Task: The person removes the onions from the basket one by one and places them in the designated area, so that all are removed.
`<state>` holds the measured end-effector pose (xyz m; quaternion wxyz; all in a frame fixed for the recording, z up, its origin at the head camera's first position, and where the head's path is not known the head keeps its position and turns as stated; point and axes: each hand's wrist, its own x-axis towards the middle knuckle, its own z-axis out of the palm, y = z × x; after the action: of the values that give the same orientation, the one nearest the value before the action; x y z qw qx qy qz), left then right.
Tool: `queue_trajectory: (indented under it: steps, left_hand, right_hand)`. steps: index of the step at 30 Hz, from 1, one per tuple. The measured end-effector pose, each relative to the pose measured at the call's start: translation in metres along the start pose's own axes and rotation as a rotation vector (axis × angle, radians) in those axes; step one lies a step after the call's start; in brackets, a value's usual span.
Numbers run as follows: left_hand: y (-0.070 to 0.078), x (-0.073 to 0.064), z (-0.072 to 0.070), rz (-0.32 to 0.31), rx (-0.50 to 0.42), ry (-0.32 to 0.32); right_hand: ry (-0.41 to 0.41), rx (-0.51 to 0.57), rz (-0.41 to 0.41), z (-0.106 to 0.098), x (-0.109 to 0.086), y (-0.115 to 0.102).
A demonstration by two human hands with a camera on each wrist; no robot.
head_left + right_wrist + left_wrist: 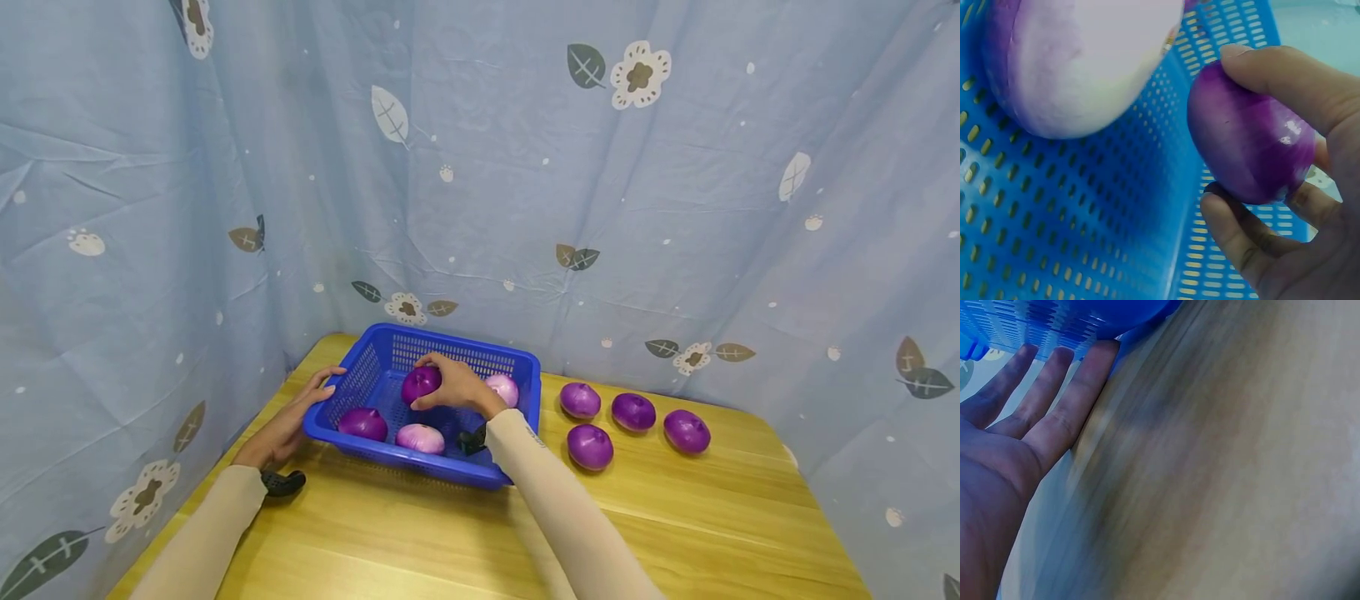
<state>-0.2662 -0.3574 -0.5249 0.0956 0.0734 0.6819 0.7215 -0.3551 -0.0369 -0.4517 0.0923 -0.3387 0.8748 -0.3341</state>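
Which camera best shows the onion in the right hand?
The right wrist view: the purple onion looms large and close there. The head view shows it smaller, partly covered by the right hand; the left wrist view does not show it.

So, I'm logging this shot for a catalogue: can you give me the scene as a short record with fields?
Surface: wooden table
Container: blue basket
Right hand: grips a purple onion
Left hand: touches the basket's left side
Other onions visible in basket: three, one dark onion and two paler onions
Onions on table: four, right of basket
Backdrop: blue floral curtain
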Motion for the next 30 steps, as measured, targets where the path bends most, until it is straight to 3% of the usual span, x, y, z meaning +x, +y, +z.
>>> queue_trajectory:
  steps: [11,30]
  left_hand:
    - [0.001,0.001,0.000,0.014,0.019,-0.015]
    - [0.001,-0.001,0.003,-0.002,0.031,-0.007]
  right_hand:
    - [0.072,-0.013,0.004,-0.025,-0.010,-0.003]
    - [0.083,-0.034,-0.040,-0.064,-0.039,0.007]
